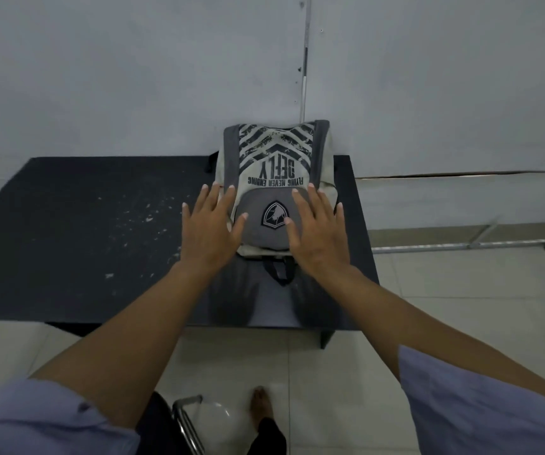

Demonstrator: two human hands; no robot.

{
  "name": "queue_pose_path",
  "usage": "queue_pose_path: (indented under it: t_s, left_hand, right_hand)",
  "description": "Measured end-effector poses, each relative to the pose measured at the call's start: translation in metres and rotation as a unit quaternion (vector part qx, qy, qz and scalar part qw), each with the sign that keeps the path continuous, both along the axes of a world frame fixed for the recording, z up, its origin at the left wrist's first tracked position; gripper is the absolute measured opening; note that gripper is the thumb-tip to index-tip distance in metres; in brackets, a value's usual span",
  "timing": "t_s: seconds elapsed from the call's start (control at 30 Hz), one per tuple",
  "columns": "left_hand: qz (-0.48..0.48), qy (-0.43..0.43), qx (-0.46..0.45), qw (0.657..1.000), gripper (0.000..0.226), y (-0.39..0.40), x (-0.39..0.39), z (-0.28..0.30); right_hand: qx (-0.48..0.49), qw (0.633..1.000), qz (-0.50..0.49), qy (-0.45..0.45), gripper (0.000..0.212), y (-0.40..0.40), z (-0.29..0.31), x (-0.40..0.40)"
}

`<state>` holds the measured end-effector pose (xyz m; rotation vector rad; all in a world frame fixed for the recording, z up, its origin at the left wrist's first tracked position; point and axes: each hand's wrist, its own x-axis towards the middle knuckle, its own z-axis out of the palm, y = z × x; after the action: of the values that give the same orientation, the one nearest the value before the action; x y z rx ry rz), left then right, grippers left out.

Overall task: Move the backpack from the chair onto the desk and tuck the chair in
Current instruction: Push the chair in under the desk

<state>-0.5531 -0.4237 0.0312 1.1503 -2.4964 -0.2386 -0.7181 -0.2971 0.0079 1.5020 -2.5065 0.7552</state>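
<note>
Both bare forearms reach forward and slightly inward from rolled pale blue sleeves [481, 418], ending in flat, palm-down hands over the near end of the backpack [276, 178]. The left hand [210, 228] lies with its fingers spread; its thumb rests on the grey front pocket while the other fingers [204, 198] extend past the bag's left side above the surface [77, 231]. The right hand [318, 234] is spread the same way across the pocket's right half, its thumb just beside the black shield-shaped badge [275, 215]. Neither grip is closed: both are fully spread with fingers straight and curl around nothing; whether the palms press on the fabric or hover just over it cannot be told. The backpack lies flat on the surface near its far right corner, its far end against the pale grey wall [133, 77]. It is soft cloth, beige with dark grey side panels, worn black chevron stripes and upside-down printed lettering; a black carry loop [281, 272] hangs from its near end towards the front edge. The surface is a dark, matte rectangle, speckled with pale flecks and scuffs towards its middle. Below it, on glossy pale floor tiles [346, 372], a curved chrome tube of the chair [185, 418] shows at the bottom edge of the view, beside a bare foot [261, 405].
</note>
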Motion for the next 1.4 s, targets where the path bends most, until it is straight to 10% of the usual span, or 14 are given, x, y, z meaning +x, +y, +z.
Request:
queue_pose_path:
  t_s: [0.63, 1.4]
  left_hand:
    - [-0.004, -0.036, -0.022, 0.999, 0.064, 0.154, 0.201, 0.010]
    - [0.236, -0.106, 0.126, 0.958, 0.071, 0.425, 0.495, -0.019]
  right_hand:
    - [0.013, 1.000, 0.024, -0.004, 0.056, 0.147, 0.023, 0.189]
    - [0.124, 0.920, 0.352, -0.116, 0.061, 0.315, -0.010, 0.440]
